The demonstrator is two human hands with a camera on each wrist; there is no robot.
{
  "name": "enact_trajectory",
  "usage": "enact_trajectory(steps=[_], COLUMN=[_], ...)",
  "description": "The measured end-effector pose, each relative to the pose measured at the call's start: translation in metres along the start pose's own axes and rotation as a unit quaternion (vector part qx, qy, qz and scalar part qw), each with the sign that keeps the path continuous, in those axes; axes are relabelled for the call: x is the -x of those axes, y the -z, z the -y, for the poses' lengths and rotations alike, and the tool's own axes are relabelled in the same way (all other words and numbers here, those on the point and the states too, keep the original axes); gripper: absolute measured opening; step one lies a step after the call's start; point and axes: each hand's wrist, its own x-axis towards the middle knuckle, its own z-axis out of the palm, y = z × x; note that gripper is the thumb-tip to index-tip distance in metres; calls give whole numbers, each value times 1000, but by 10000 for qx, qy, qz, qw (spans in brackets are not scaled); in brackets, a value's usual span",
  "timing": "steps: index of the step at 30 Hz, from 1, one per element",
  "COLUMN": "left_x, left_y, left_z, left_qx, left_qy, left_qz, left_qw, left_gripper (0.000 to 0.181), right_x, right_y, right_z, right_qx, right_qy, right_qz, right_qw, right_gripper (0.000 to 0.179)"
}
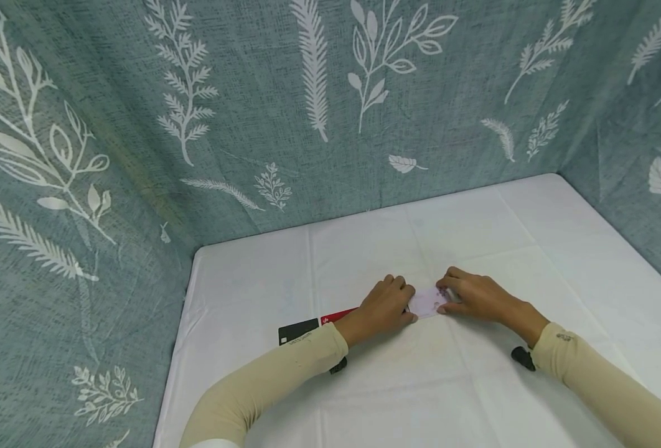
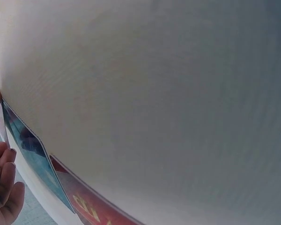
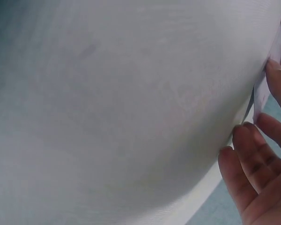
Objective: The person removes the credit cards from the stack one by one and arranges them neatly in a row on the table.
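Note:
Near the middle of the white table, a thin pale lilac card (image 1: 423,302) with darker printed marks lies between the two hands. My left hand (image 1: 383,307) pinches its left end, fingers on the far edge and thumb on the near one. At the opposite end, my right hand (image 1: 480,298) holds the card between thumb and curled fingers. A red card (image 1: 337,315) and a black card (image 1: 298,330) are in a row to the left, partly covered by the left hand and sleeve. The left wrist view also shows a teal-blue card (image 2: 40,161) beside the red one.
The white cloth-covered table (image 1: 241,286) has fold creases. Small black objects rest by each forearm, one on the left (image 1: 338,365) and one on the right (image 1: 523,358). A blue-green leaf-patterned curtain (image 1: 263,112) stands behind and at the sides.

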Motion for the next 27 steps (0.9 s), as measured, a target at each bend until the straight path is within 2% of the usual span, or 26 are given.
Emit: enact_trajectory(steps=[16,27], left_x=[1,1], left_y=[0,-2], left_z=[2,2], left_qx=[115,148], left_qy=[-106,-69], left_qz=[-154,-134], left_qw=[9998,9998], left_gripper=[49,50], right_x=[-3,-3], right_y=[3,4], right_z=[-1,1], right_qx=[-23,-49], right_qy=[45,27], right_qz=[98,156], right_qw=[9999,9999], right_gripper=[43,42])
